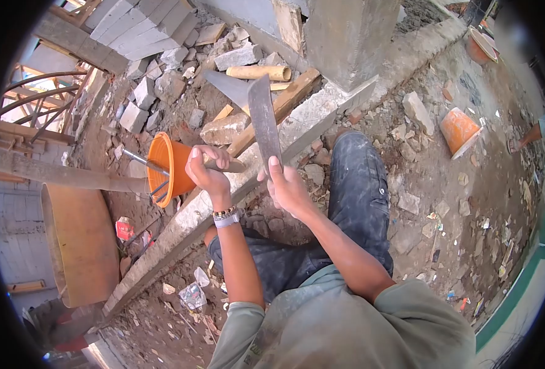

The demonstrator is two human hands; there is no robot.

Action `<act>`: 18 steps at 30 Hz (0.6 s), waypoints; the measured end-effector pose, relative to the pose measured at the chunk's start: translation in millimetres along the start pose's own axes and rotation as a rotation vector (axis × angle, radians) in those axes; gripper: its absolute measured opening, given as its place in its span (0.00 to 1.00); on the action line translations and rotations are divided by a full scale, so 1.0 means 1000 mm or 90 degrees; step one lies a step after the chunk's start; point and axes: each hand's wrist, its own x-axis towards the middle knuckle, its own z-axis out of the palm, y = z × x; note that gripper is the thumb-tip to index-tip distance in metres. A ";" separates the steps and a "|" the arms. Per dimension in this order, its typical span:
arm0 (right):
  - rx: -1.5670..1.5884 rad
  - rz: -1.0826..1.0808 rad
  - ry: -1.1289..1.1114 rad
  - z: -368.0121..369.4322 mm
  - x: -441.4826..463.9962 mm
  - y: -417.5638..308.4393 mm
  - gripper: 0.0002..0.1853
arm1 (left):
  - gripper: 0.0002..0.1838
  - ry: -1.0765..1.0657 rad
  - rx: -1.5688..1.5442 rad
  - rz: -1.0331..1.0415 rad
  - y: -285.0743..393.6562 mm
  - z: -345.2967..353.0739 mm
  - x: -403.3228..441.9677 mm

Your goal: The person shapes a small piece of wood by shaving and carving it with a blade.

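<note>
My left hand (208, 172) is closed around a short piece of wood (232, 165), whose end sticks out to the right over the concrete beam. My right hand (286, 189) is closed on a machete (262, 117); its dark, wide blade points up and away from me, and the handle is hidden in my fist. Just left of my left hand is an orange bucket (161, 147) with metal rods or tool shafts in it. Beyond the blade lie a saw blade (226, 87), a bamboo piece (257, 72) and a wooden plank (294, 95).
A low concrete beam (189, 224) runs diagonally before my knees. Broken blocks (143, 93) and rubble lie behind it, near a concrete column (349, 43). Another orange bucket (458, 129) lies tipped at right. A person's foot (515, 146) shows at the right edge.
</note>
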 end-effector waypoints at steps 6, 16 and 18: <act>-0.074 -0.388 0.195 0.020 0.005 0.008 0.27 | 0.20 -0.007 -0.009 -0.010 0.001 -0.004 -0.001; -0.040 0.298 -0.154 -0.014 0.024 0.053 0.25 | 0.20 0.014 -0.032 -0.012 0.000 -0.006 0.003; 0.190 0.331 -0.158 -0.013 0.019 0.037 0.24 | 0.20 0.008 -0.039 -0.009 0.000 -0.010 0.002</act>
